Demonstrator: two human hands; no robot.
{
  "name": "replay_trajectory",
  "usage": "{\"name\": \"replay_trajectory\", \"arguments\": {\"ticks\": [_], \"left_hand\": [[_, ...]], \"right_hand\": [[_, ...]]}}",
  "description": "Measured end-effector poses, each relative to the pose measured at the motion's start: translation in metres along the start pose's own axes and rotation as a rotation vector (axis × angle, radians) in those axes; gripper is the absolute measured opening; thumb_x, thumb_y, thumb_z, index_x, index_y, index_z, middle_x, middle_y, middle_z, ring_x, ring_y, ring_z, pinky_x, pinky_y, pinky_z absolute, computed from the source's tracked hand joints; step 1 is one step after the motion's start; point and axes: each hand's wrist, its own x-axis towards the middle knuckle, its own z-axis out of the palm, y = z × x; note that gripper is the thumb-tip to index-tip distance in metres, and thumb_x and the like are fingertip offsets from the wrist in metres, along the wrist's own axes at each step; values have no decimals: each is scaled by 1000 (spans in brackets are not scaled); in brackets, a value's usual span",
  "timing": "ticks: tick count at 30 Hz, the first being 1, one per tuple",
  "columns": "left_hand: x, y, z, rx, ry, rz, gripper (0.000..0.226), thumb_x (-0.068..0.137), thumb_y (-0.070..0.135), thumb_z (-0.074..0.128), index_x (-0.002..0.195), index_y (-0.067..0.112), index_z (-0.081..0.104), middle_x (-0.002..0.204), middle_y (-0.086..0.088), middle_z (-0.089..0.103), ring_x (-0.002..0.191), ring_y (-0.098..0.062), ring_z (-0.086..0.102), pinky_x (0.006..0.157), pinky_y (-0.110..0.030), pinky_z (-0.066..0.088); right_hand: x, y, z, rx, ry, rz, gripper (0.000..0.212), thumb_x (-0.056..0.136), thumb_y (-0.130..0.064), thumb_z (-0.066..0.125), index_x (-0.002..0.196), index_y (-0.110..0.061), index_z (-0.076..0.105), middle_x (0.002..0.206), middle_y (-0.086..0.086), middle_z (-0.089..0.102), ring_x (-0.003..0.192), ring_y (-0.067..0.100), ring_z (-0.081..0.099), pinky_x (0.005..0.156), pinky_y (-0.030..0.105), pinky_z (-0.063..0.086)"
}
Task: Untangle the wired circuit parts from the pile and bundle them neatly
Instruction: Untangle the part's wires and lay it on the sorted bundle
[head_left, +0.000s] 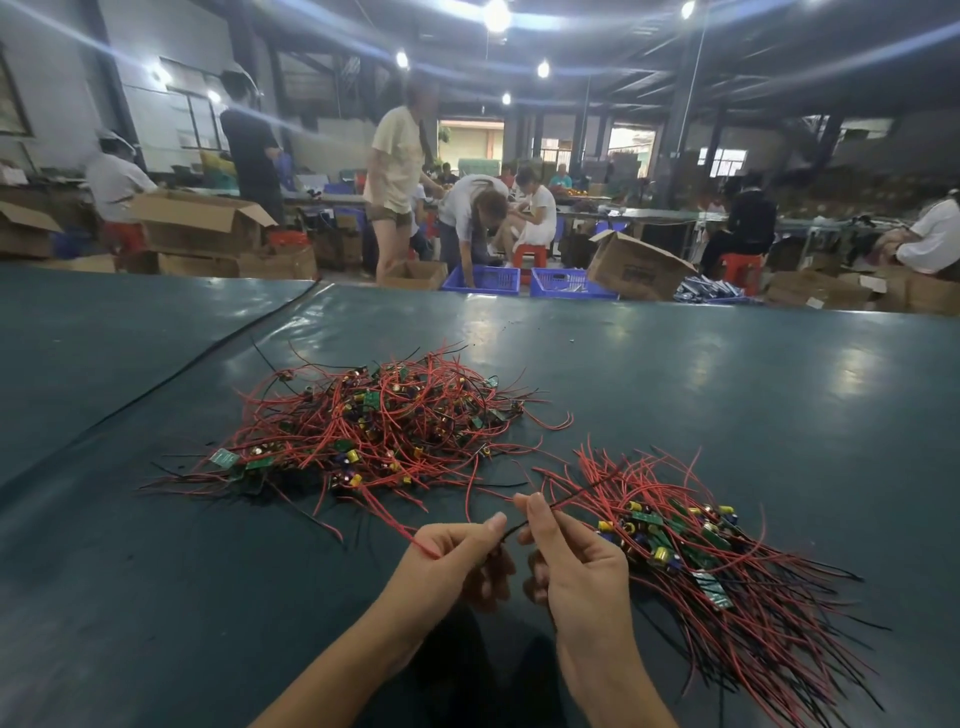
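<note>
Red wires are pinched in the left hand, a dark wire in the right hand. The tangled pile is seen beyond, the sorted bundle at right.

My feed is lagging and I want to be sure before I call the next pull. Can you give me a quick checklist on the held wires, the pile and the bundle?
1. Left hand grips the red wire: ok.
2. Right hand pinches the black wire between thumb and forefinger: ok.
3. Red wire free of the tangled pile: not ok, its far end runs into the pile's near edge.
4. Black wire clear of the sorted bundle: cannot tell, it crosses the bundle's wire ends.
5. Held part's circuit board in sight: cannot tell, the hands hide it.
6. Sorted bundle lies apart from the tangled pile: ok.
</note>
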Motion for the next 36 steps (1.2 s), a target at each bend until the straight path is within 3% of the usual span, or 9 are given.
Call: {"name": "replay_trajectory", "arguments": {"ticks": [5, 9, 13, 16, 21, 25, 27, 31, 36], "left_hand": [[0, -1, 0, 43, -8, 74, 46, 84, 49, 61, 80, 4, 72, 67, -6, 66, 61, -14, 61, 58, -20, 48], [1, 1, 0, 131, -21, 156, 33, 83, 41, 64, 63, 16, 71, 60, -3, 64, 54, -11, 58, 55, -19, 46], [1, 5, -3, 144, -39, 192, 37, 82, 42, 69, 55, 15, 68, 55, -10, 60, 45, -13, 56, 52, -18, 44], [1, 10, -9, 147, -45, 213, 37, 76, 45, 66, 54, 15, 68, 52, -6, 60, 43, -13, 55, 51, -19, 43], [1, 7, -8, 94, 37, 203, 35, 84, 40, 60, 59, 18, 70, 56, -4, 62, 50, -13, 56, 53, -21, 44], [0, 6, -4, 123, -23, 209, 36, 87, 42, 63, 61, 19, 69, 56, -2, 61, 52, -14, 55, 54, -22, 43], [-1, 6, -4, 133, -54, 198, 36, 90, 40, 64, 60, 20, 69, 57, 0, 62, 53, -13, 57, 55, -22, 44], [0, 10, -8, 118, -43, 158, 34, 84, 38, 67, 59, 16, 70, 59, -6, 64, 50, -11, 58, 54, -18, 45], [2, 5, -10, 58, 37, 79, 39, 75, 49, 76, 57, 15, 71, 60, -9, 63, 50, -12, 57, 53, -20, 46]], "right_hand": [[-3, 4, 4, -149, -60, -62, 27, 77, -40, 64, 67, -20, 79, 66, 10, 72, 61, 17, 68, 59, 27, 58], [0, 7, 4, -201, 23, -16, 31, 92, -31, 61, 67, -27, 78, 65, 0, 72, 64, 13, 69, 67, 30, 58], [15, -1, -12, -21, 229, 74, 30, 93, -26, 64, 69, -19, 79, 51, -4, 41, 41, 5, 35, 40, 19, 34], [23, -8, -25, 133, 318, 30, 30, 93, -22, 64, 67, -14, 77, 57, -4, 41, 36, 1, 28, 32, 15, 27], [15, 0, -17, -1, 224, -28, 33, 85, -39, 66, 64, -15, 74, 50, -5, 34, 39, 5, 26, 38, 18, 25], [2, 11, 6, -159, -38, -59, 28, 82, -34, 67, 64, -14, 76, 56, 1, 66, 54, 11, 60, 56, 26, 52], [0, 12, 9, -203, -24, -89, 26, 88, -26, 65, 66, -21, 78, 57, 2, 69, 56, 9, 63, 56, 25, 54], [14, 3, -11, -13, 231, 15, 23, 91, -25, 65, 78, -15, 80, 48, -8, 38, 38, 3, 29, 38, 17, 26], [19, 2, -21, 43, 290, -36, 27, 94, -26, 63, 74, -17, 80, 52, -7, 41, 39, 4, 26, 37, 17, 22]]}}
